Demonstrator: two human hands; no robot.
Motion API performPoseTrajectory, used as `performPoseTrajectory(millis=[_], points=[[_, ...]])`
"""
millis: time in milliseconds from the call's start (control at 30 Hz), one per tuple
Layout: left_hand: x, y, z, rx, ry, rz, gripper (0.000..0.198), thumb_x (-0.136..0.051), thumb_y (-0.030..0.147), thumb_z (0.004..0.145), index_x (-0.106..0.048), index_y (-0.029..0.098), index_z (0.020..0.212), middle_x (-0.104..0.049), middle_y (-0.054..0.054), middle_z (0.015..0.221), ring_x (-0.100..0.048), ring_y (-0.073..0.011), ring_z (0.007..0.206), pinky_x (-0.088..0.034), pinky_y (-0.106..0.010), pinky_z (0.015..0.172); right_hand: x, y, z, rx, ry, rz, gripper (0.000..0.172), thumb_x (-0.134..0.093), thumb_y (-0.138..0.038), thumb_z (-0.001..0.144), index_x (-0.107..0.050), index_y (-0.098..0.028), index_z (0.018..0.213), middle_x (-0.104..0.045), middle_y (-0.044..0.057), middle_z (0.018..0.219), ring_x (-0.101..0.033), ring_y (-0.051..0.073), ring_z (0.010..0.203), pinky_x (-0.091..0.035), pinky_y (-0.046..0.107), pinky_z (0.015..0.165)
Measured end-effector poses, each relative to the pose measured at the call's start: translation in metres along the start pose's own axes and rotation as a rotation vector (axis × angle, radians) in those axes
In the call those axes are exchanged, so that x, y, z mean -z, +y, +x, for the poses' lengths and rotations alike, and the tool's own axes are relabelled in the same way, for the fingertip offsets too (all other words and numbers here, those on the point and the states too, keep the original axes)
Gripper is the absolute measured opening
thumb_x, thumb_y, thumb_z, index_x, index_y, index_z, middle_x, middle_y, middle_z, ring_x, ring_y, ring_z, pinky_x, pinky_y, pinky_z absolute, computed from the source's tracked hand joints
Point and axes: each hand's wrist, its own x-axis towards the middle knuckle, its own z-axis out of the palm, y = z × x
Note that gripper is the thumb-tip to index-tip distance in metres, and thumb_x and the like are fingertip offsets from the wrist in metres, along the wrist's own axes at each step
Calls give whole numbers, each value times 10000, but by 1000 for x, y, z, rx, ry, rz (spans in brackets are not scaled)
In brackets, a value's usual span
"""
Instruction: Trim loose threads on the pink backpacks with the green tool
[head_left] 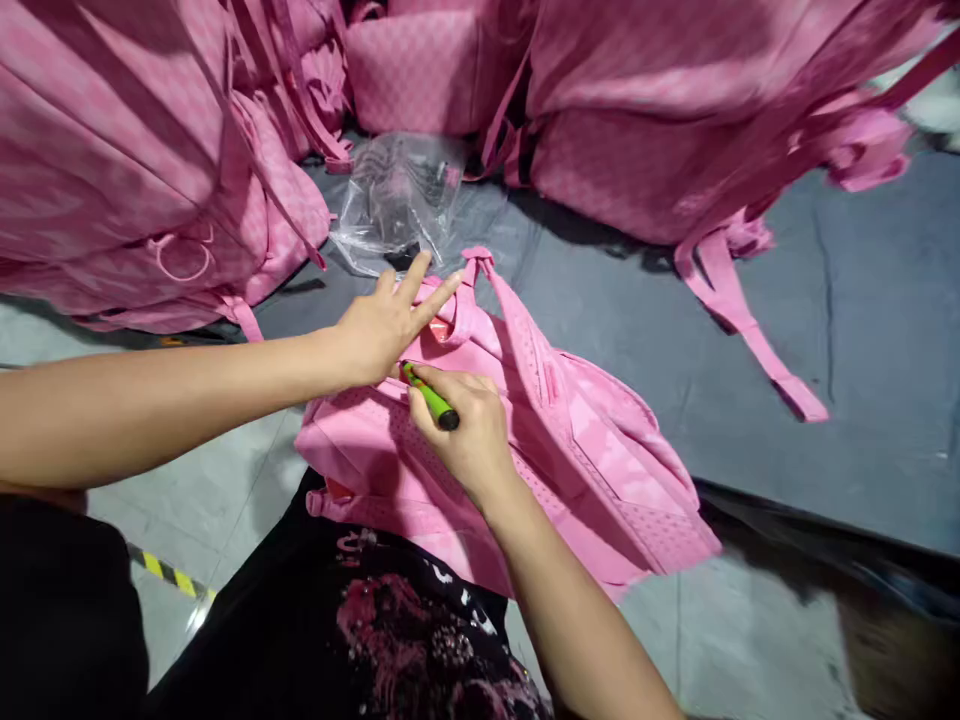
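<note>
A pink backpack [555, 480] lies across the near edge of the grey table, its straps facing up. My right hand [469, 425] grips a green pen-like tool with a black end [431, 397], whose tip points at the backpack near the top seam. I cannot make out the exact kind of tool. My left hand [382, 325] rests on the upper part of the backpack with its fingers spread, just above the tool's tip. What lies under the left palm is hidden.
Several more pink backpacks [442, 70] stand along the back and left of the grey table [885, 400]. A clear plastic bag [401, 200] lies just beyond my left hand. A loose strap [772, 360] trails over the table at right. Yellow-black tape [165, 572] marks the tiled floor.
</note>
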Motion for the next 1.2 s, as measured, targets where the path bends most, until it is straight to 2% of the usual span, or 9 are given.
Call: performPoseTrajectory(millis=[133, 267, 433, 567, 767, 833, 933, 1067, 1200], points=[[-4, -1, 3, -37, 21, -17, 1144, -706, 190, 806, 109, 250, 1607, -81, -238, 1653, -363, -437, 1374, -551, -490, 948, 12, 6, -9, 6, 23, -5, 245, -599, -265, 935, -720, -151, 1115, -779, 81, 975, -721, 236, 842, -518, 407, 840], [-2, -10, 4, -121, -4, -59, 1061, -634, 195, 841, 93, 262, 1610, -81, -217, 1654, -360, -431, 1377, -522, -494, 976, 21, 9, -10, 3, 58, -53, 227, -598, -288, 937, -701, -141, 1077, -767, 79, 931, -708, 245, 821, -492, 422, 819], [-1, -19, 1, -140, -11, -144, 1082, -638, 154, 802, 68, 297, 1611, -31, -177, 1675, -331, -433, 1399, -496, -493, 1000, 32, 9, 3, -58, -56, 58, 126, -638, -261, 908, -721, -184, 963, -774, 26, 868, -704, 196, 745, -494, 382, 808], [-4, -25, 4, -131, 9, -235, 1080, -620, 120, 784, 38, 365, 1605, 13, -117, 1694, -341, -406, 1407, -482, -486, 1017, 29, 6, 13, -132, -178, 73, 152, -631, -256, 909, -738, -187, 992, -783, 46, 919, -723, 222, 798, -527, 384, 804], [-5, -28, 5, -130, -20, -235, 1063, -590, 76, 797, 27, 381, 1606, 14, -102, 1703, -354, -415, 1425, -496, -470, 1004, 16, 4, 12, -152, -138, 82, 214, -634, -267, 919, -740, -168, 1078, -782, 78, 978, -728, 252, 861, -540, 434, 861], [-7, -28, 2, -82, 20, -265, 1096, -605, 91, 800, 88, 377, 1599, 74, -119, 1700, -395, -404, 1415, -514, -445, 977, 16, 3, 10, -129, -163, 64, 225, -634, -264, 919, -743, -152, 1080, -780, 89, 947, -723, 260, 836, -543, 443, 824], [-11, -29, -1, 40, 42, -351, 1173, -654, 159, 800, 205, 361, 1573, 153, -178, 1681, -574, -358, 1270, -548, -405, 900, 19, 3, 7, -74, -178, 13, 217, -629, -235, 917, -746, -136, 1071, -777, 87, 902, -714, 261, 788, -540, 439, 768], [-12, -30, 1, 62, -19, -360, 1188, -664, 172, 806, 231, 366, 1562, 53, -204, 1686, -680, -292, 1089, -553, -374, 847, 25, 6, 5, -25, -114, -135, 229, -622, -243, 935, -741, -120, 1087, -776, 94, 901, -714, 268, 789, -517, 447, 764], [-12, -35, 4, -13, 33, -351, 1177, -655, 162, 802, 218, 346, 1570, -129, -201, 1661, -673, -259, 1076, -542, -347, 859, 32, 10, 5, -32, -108, -152, 217, -605, -248, 954, -736, -130, 1082, -776, 79, 907, -719, 261, 823, -480, 451, 777]])
